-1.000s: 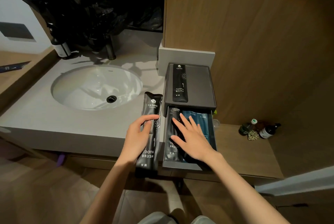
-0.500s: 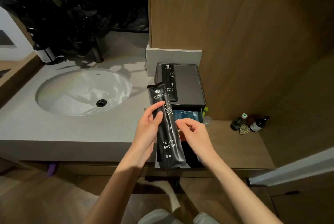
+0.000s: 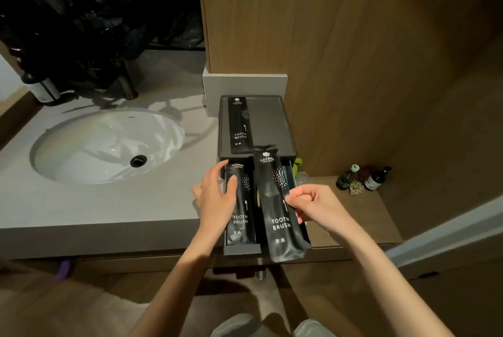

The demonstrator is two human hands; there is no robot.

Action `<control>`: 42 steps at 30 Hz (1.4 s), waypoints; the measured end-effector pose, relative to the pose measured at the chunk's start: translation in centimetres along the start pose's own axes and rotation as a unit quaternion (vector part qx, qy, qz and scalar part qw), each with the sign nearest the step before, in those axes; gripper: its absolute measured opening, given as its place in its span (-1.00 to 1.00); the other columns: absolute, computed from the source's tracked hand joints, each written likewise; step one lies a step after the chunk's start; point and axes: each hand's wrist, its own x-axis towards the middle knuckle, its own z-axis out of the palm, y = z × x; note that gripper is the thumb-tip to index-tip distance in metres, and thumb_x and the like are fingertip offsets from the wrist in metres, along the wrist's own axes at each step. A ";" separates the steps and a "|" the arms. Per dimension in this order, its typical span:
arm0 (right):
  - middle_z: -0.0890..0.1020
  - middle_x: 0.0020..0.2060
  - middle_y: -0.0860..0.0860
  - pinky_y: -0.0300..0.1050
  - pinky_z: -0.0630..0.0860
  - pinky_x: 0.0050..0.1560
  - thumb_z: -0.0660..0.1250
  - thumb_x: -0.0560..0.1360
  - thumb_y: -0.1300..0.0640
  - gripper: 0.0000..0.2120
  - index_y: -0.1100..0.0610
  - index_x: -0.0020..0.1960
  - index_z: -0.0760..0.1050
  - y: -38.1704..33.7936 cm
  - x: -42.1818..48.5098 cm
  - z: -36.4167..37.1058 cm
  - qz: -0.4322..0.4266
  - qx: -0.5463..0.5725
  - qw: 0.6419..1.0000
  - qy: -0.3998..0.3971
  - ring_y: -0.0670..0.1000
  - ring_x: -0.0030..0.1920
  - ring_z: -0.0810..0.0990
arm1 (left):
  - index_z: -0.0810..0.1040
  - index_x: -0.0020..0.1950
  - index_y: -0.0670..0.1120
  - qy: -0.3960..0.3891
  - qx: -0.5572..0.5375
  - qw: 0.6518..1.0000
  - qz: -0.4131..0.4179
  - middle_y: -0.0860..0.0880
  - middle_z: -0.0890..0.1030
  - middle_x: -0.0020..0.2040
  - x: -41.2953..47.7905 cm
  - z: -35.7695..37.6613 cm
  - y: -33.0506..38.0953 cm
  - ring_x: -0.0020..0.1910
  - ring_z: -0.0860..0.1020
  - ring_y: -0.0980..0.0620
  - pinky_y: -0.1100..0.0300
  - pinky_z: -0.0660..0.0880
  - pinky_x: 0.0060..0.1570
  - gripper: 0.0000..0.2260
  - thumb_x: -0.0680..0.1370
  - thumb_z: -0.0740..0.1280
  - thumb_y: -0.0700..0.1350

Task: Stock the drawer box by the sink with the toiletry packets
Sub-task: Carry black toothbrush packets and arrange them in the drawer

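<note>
- We see the drawer box (image 3: 272,124) standing on the counter (image 3: 109,206) just right of the sink (image 3: 81,146), against the wood wall (image 3: 353,51); its drawer (image 3: 242,249) is pulled out toward us.
- One black toothbrush packet, the left packet (image 3: 241,217), lies flat along the drawer's left side.
- Our left hand (image 3: 215,198) is open, its thumb laid on that packet's upper part and its fingers beside the drawer's left wall.
- Our right hand (image 3: 313,206) pinches the held packet (image 3: 280,208) at its right edge, fingers curled; this packet is tilted over the drawer's right half, its lower end past the drawer's front edge and its top over the box's front rim.
- A third one, the top packet (image 3: 239,124), rests lengthwise on the left of the box's lid.
- Something blue shows in the drawer behind the held packet; we cannot tell what it is.
- Small bottles (image 3: 362,179) stand on the lower wooden ledge (image 3: 353,222) to the right, well apart from the box.
</note>
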 end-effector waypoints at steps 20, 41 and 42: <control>0.57 -0.32 -0.08 -0.20 0.45 0.01 0.34 0.51 0.18 -0.90 0.18 -0.12 0.61 3.4 5.8 4.3 0.041 -0.133 0.983 0.116 -0.03 -0.11 0.53 | 0.17 0.50 0.01 -0.091 0.088 0.992 -0.025 -0.04 0.43 0.39 2.3 2.4 -4.9 0.37 0.34 -0.11 0.01 0.16 0.31 -0.30 0.45 0.42 0.05; 0.65 -0.29 0.05 -0.06 0.62 -0.17 0.27 0.52 0.12 -0.84 0.04 -0.23 0.42 4.8 6.2 5.8 -0.018 -0.275 0.955 0.108 0.05 -0.34 0.65 | 0.20 0.49 0.03 -0.091 0.059 0.994 -0.017 -0.01 0.44 0.37 2.0 2.6 -6.0 0.35 0.37 -0.06 0.09 0.12 0.31 -0.33 0.46 0.43 0.00; 0.66 -0.28 0.05 -0.08 0.61 -0.16 0.28 0.53 0.12 -0.84 0.04 -0.22 0.43 4.8 6.2 5.7 -0.021 -0.285 0.952 0.106 0.03 -0.33 0.66 | 0.20 0.49 0.02 -0.091 0.058 0.994 -0.017 -0.01 0.44 0.37 2.1 2.6 -6.0 0.35 0.37 -0.06 0.09 0.12 0.31 -0.33 0.46 0.43 0.00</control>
